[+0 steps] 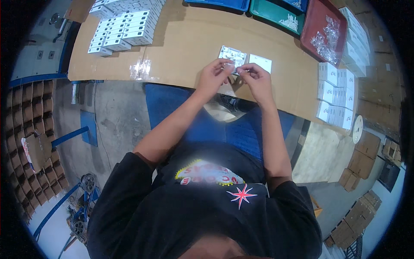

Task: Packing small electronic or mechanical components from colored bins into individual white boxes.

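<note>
Apparently was busy with fine fingertip work near the front edge of the counter (181, 56): pinched a small pale piece (233, 65) in the left hand (213, 77), over the near side of a patterned white square (233, 52); curled the right hand (257, 81) just beside it, perhaps gripping too, impossible to tell. Next, probably needed steady fingertips to work the piece without dropping it.
</note>
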Demonstrator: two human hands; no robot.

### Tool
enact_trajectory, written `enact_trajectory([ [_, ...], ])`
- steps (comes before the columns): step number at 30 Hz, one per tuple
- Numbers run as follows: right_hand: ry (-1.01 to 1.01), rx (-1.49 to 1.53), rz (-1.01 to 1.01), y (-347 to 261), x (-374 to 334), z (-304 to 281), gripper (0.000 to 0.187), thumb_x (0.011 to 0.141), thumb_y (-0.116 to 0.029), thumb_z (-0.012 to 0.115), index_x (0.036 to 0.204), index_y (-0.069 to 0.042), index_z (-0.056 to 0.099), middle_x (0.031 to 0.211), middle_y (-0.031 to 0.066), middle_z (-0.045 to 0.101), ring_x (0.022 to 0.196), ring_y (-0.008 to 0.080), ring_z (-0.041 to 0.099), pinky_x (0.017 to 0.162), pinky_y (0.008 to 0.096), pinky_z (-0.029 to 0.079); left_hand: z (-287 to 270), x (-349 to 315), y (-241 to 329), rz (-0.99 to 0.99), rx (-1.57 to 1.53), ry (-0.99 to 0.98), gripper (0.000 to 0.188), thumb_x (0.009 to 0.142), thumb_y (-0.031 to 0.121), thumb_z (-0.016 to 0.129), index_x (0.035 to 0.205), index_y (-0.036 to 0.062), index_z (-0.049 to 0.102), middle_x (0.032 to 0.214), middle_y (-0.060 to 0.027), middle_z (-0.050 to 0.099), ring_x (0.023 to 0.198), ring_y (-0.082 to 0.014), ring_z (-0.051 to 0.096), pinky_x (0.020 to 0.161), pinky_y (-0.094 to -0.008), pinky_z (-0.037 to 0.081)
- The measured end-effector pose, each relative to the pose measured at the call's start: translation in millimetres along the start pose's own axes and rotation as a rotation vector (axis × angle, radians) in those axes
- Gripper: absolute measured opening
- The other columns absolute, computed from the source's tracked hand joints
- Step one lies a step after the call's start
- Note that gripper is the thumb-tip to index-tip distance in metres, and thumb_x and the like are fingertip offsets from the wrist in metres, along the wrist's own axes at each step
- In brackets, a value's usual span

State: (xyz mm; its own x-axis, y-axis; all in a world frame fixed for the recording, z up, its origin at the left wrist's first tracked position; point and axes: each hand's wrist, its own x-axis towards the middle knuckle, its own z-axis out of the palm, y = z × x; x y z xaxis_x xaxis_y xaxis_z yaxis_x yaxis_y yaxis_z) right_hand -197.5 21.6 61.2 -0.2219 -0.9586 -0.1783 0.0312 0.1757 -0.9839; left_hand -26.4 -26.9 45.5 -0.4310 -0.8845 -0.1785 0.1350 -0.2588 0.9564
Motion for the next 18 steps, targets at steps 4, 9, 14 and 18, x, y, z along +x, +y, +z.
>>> enact_trajectory([
  [4,-0.007,-0.064,0.08,-12.2,-2.6,-5.8,0.012,0.093,-0.01,0.075,0.1,0.0,0.071,0.083,-0.001,0.069,0.07,0.0041,0.058,0.062,0.0209,0.045,-3.8,2.5,-4.7,-0.013,0.062,0.012,0.022,0.101,0.022,0.068,0.115,0.0055,0.07,0.077,0.0033,0.063,0.063,-0.0032,0.053,0.056,-0.0189,0.04],
  [9,-0.014,-0.262,-0.033,-13.2,-2.3,-14.6,0.013,0.093,-0.011,0.075,0.098,0.0,0.071,0.083,0.0003,0.069,0.069,0.0044,0.056,0.063,0.0211,0.045,-1.8,0.8,-6.2,-0.024,0.055,-0.002,0.021,0.103,0.023,0.065,0.113,0.0045,0.069,0.079,0.002,0.065,0.063,-0.0037,0.054,0.056,-0.0192,0.041],
  [14,-0.043,-0.226,-0.054,-8.4,11.1,-7.4,0.014,0.094,-0.013,0.075,0.096,0.0,0.07,0.08,-0.0022,0.066,0.069,0.0034,0.054,0.062,0.0212,0.044,0.2,2.9,-3.0,-0.004,-0.058,0.052,0.018,0.101,0.018,0.067,0.109,0.0017,0.065,0.082,-0.001,0.064,0.063,-0.006,0.054,0.057,-0.0226,0.044],
  [18,0.018,-0.287,-0.137,-23.1,40.2,-4.4,0.015,0.095,-0.015,0.074,0.095,-0.001,0.071,0.077,-0.0035,0.063,0.069,0.0029,0.052,0.061,0.0211,0.043,-1.7,6.2,-5.5,-0.022,-0.007,0.046,0.018,0.102,0.019,0.066,0.109,0.0022,0.064,0.08,0.0004,0.062,0.063,-0.0055,0.055,0.054,-0.0218,0.044],
])
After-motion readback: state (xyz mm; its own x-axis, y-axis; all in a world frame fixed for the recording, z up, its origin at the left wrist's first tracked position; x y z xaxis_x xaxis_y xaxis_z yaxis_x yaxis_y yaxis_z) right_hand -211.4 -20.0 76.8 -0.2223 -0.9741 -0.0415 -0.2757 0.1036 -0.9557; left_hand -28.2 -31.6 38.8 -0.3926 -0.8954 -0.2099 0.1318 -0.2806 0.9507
